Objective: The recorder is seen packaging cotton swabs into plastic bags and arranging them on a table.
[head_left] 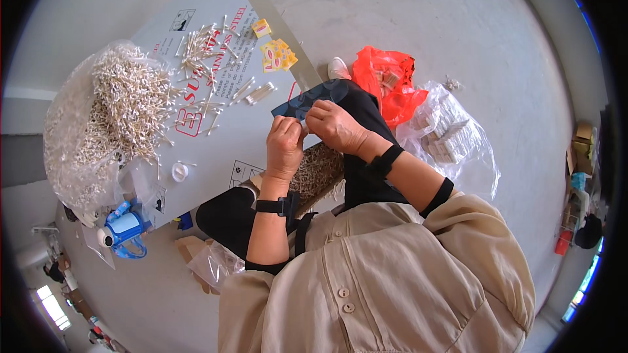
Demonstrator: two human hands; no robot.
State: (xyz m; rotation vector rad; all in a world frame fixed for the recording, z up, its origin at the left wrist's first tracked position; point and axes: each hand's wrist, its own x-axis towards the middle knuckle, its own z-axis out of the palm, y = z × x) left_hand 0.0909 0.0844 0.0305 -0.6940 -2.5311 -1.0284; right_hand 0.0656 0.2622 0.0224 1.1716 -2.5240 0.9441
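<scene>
Across the pale grey tabletop (196, 180) a clear bag (62, 134) spills a great heap of cotton swabs (131, 95). Over a swab-filled box (318, 173) between the person's thighs, the left hand (284, 144) and right hand (337, 127) nearly meet, each grip pinched closed around something small and pale (305, 129), too hidden for me to name.

Hands, centre: two, left (285, 142) and right (332, 125). Black wrist straps (384, 162): two. Swab-filled box (322, 193), below the hands: one. Clear swab bag (65, 101), left: one. Loose swabs (199, 49), upper left: dozens, too tangled to count. Yellow packets (278, 56), upper centre: one apart, several overlapping. Red bag (411, 99), upper right of centre: one. Blue bottle (124, 227), lower left: one. White shoe (338, 68): one.
</scene>
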